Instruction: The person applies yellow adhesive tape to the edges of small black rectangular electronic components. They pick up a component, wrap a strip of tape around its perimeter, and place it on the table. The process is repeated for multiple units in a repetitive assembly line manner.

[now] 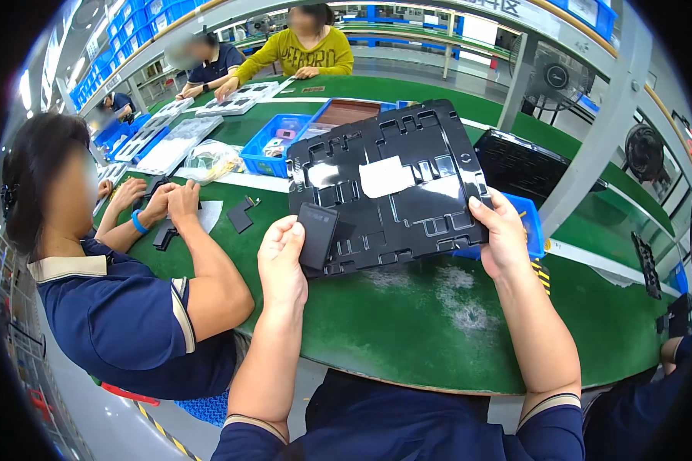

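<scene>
A black moulded plastic tray point(392, 219), tilted up above the bench, spans the space between my hands. My right hand point(501, 234) is closed on its right edge, thumb over the face. At its lower left corner my left hand point(282, 257) pinches a flat black rectangular block point(317, 234), which overlaps the tray. Whether those fingers also grip the tray is hidden. A white patch, perhaps a label point(387, 177), shows on the tray's middle.
The green bench point(407, 330) has a scuffed whitish area. Beyond the tray stand a blue bin point(267, 146) and black trays point(519, 165); a grey post point(592, 138) rises right. A co-worker point(123, 284) handles black parts at left. Others sit at the far side.
</scene>
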`<state>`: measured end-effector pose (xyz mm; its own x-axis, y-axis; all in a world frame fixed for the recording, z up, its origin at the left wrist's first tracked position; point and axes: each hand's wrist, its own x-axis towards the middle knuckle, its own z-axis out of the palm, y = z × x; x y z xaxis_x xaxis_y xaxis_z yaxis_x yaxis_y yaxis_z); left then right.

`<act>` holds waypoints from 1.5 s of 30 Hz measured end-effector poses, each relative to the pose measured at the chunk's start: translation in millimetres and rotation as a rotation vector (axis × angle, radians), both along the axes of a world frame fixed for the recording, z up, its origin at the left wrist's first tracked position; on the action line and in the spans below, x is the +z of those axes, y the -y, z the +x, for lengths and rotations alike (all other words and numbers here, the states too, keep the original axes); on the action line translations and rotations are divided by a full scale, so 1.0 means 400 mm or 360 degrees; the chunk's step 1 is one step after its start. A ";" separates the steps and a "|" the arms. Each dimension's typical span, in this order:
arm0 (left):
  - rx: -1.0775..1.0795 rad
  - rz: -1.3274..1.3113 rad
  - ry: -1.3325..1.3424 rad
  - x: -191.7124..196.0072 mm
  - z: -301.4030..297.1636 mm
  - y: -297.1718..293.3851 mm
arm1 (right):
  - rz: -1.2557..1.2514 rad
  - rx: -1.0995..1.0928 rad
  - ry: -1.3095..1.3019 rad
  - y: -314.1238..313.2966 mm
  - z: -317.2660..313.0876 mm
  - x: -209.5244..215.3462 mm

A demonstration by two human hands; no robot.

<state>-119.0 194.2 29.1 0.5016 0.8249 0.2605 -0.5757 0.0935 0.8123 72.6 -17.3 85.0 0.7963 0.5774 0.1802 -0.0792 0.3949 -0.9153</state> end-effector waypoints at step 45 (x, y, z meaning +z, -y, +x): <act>0.0612 0.0137 -0.0558 0.048 0.368 -0.438 | -0.0866 0.0750 0.2011 0.268 -0.172 -0.138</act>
<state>28.3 369.3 48.5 0.2362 0.9495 0.2066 -0.2477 -0.1467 0.9577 3.7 -124.6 29.7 -0.0034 0.9596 0.2813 0.8552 0.1486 -0.4965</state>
